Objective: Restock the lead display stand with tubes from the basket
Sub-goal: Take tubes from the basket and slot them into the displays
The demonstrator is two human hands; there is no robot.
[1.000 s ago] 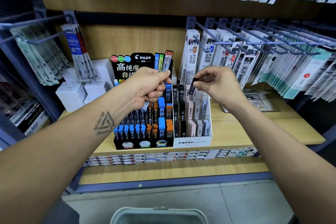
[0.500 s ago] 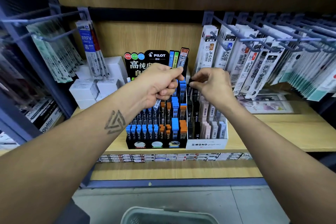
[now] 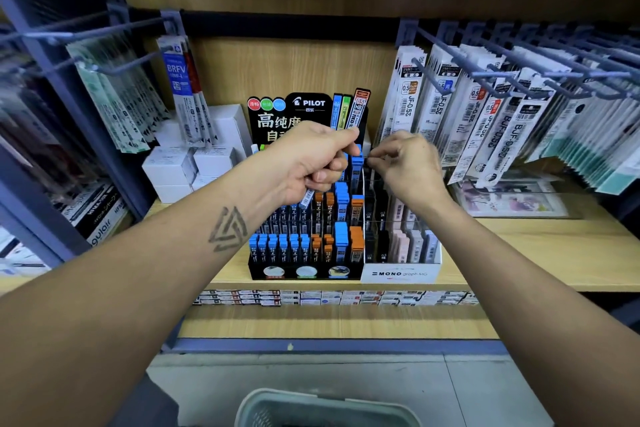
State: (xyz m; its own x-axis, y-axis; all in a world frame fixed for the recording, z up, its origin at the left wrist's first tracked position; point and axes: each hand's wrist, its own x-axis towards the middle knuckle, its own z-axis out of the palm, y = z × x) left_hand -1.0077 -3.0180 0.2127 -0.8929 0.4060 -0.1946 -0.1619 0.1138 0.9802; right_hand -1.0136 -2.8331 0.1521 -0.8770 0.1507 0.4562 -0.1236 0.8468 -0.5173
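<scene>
The black Pilot lead display stand [image 3: 258, 265] sits on the wooden shelf, filled with blue-capped and orange-capped lead tubes [image 3: 341, 239]. Beside it on the right is a white MONO stand [image 3: 400, 274] with black and pale tubes. My left hand [image 3: 308, 159] hovers over the Pilot stand's back rows and grips a few lead tubes, one end [image 3: 306, 198] sticking out below the fist. My right hand [image 3: 410, 163] is over the back of the MONO stand, its fingertips pinched on a tube that is mostly hidden. The grey basket [image 3: 263, 397] is at the bottom edge.
Pegs with hanging refill packs [image 3: 485, 107] jut out at the right, close to my right hand. More pegs and packs [image 3: 114, 104] hang at the left. White boxes [image 3: 180, 166] are stacked left of the Pilot stand. A framed item [image 3: 512, 198] lies at the right.
My right hand has carried the black tube left and down, from above the MONO stand's front to its back row. My left hand keeps its grip on the tubes.
</scene>
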